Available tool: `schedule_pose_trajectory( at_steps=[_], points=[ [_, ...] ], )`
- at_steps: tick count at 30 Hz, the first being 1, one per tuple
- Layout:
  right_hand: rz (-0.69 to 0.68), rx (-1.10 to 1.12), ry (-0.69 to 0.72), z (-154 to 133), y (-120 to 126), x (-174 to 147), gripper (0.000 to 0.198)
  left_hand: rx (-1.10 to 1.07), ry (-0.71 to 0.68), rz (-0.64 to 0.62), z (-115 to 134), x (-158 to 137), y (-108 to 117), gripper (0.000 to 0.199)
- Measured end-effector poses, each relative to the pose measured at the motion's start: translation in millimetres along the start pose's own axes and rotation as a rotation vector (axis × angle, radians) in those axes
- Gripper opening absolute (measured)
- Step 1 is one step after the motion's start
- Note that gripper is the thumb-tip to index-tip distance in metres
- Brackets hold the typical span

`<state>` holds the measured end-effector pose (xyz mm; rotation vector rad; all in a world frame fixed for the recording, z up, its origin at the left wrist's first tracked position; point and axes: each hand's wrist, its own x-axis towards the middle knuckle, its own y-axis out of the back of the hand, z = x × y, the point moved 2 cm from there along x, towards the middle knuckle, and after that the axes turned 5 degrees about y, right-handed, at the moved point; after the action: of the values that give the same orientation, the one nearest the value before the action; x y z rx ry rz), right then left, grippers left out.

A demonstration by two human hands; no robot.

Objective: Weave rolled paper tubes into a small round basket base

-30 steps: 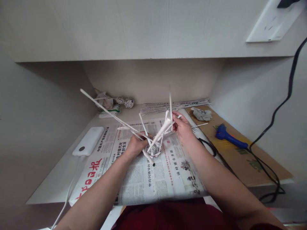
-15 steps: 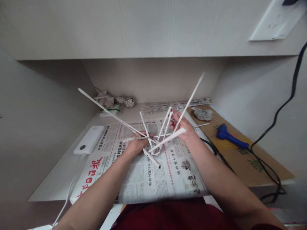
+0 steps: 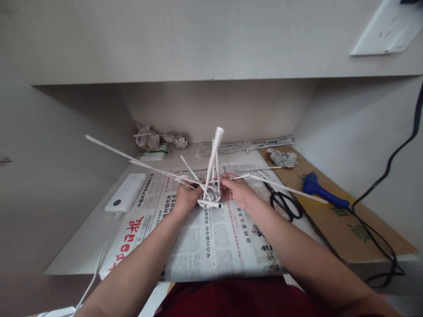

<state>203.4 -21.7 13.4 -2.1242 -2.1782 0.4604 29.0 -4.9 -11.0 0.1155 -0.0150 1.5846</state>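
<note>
Between my hands, over the spread newspaper, is a small woven piece of rolled paper sticks, with several white stick ends poking out. One thick stick rises toward the camera from its middle. My left hand is closed on the left side of the weave, where a long stick runs out to the upper left. My right hand pinches sticks at the weave's right edge; another long stick reaches out rightward past it. Some fingertips are hidden behind the sticks.
Black scissors lie right of my right hand. A blue glue gun and crumpled paper rest on cardboard. A white power bank is left. Paper sticks and a woven piece lie at the back.
My right hand has come down and left to the weave. The long stick that pointed up right now lies low to the right, and the thick stick now stands upright. The scissors have come into view.
</note>
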Motion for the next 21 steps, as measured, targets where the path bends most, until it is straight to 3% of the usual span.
schedule_pose_trajectory(
  at_steps=[4,16,21],
  points=[
    [0.166,0.0,0.001,9.7,-6.1,1.4,0.022,0.038,0.015,0.012,-0.9,0.1,0.9,0.021],
    [0.222,-0.006,0.02,20.0,-2.3,6.3,0.015,-0.095,0.16,-0.001,-20.8,1.4,-2.1,0.031],
    [0.194,-0.052,0.129,23.8,-1.8,8.3,0.014,-0.07,0.077,-0.034,-13.8,0.3,-3.1,0.027]
  ],
)
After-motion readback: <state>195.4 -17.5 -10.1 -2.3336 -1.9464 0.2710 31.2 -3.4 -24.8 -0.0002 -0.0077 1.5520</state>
